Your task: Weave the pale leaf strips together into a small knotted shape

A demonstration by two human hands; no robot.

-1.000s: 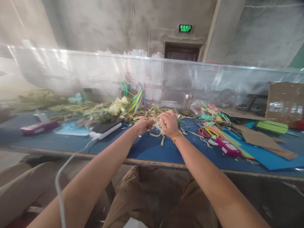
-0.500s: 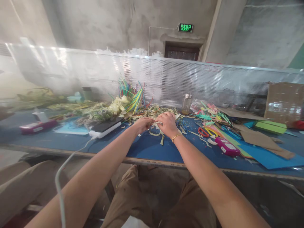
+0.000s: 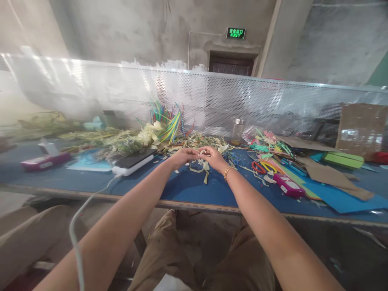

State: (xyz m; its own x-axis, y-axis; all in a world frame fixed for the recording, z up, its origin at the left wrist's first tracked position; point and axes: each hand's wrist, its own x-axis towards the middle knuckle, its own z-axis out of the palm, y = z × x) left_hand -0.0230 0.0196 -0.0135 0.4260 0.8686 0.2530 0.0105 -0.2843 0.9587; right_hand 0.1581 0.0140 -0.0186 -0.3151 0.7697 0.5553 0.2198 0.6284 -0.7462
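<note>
My left hand [image 3: 181,156] and my right hand [image 3: 213,157] meet over the blue table [image 3: 194,190], fingertips together. Both pinch a small pale strip [image 3: 198,154] held between them, just above a heap of pale paper strips [image 3: 200,142]. More loose strips [image 3: 203,171] lie on the table under my hands. A gold bracelet [image 3: 226,172] sits on my right wrist.
A black-and-white phone [image 3: 133,161] with a white cable lies left of my hands. Bright straws [image 3: 169,121] stand behind. A glass jar [image 3: 238,130], red-handled scissors [image 3: 261,167], a pink box [image 3: 287,186], coloured sheets and cardboard [image 3: 330,174] lie right. A perforated metal screen [image 3: 212,101] backs the table.
Both hands have lifted slightly off the strip heap and drawn together, and my right hand has turned from lying palm down to pinching at the fingertips.
</note>
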